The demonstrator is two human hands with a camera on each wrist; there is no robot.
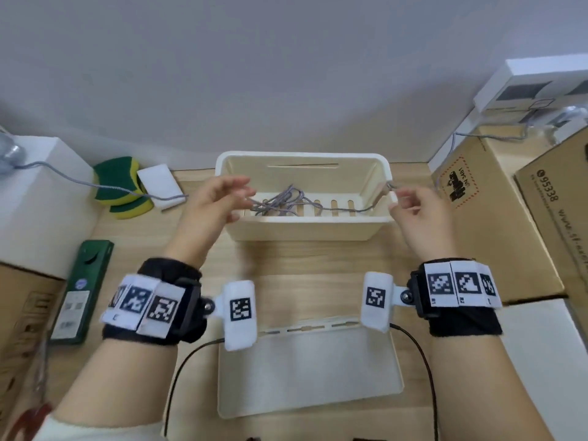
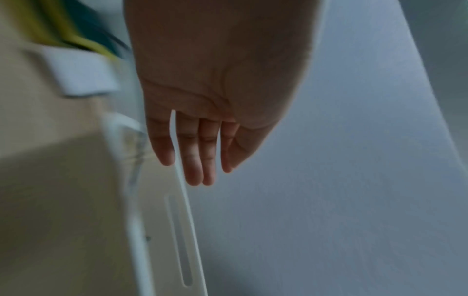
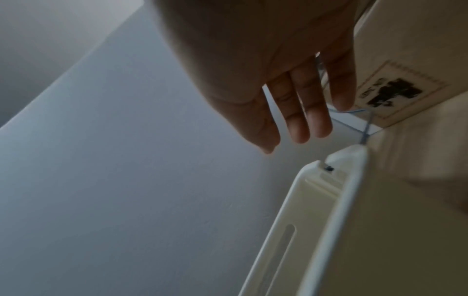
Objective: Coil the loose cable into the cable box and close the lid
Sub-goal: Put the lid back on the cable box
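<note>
The cream cable box [image 1: 302,224] stands open on the wooden table, and a grey braided cable [image 1: 280,202] lies bunched on its slotted floor. One strand runs right along the floor and out over the notch in the box's right end. My left hand [image 1: 222,198] hovers over the left end, fingers straight, holding nothing; the left wrist view shows its fingers [image 2: 195,160] beside the box wall [image 2: 152,240]. My right hand [image 1: 413,208] is at the right end; a fingertip [image 3: 341,96] touches the cable [image 3: 364,130] above the box rim [image 3: 329,220]. The lid [image 1: 305,370] lies flat near me.
Green-and-yellow sponges [image 1: 121,192] and a white block [image 1: 159,186] sit left of the box, with another grey cable draped over them. A green device [image 1: 82,291] lies at the left. Cardboard boxes [image 1: 477,218] stand close on the right, a white box [image 1: 31,198] on the left.
</note>
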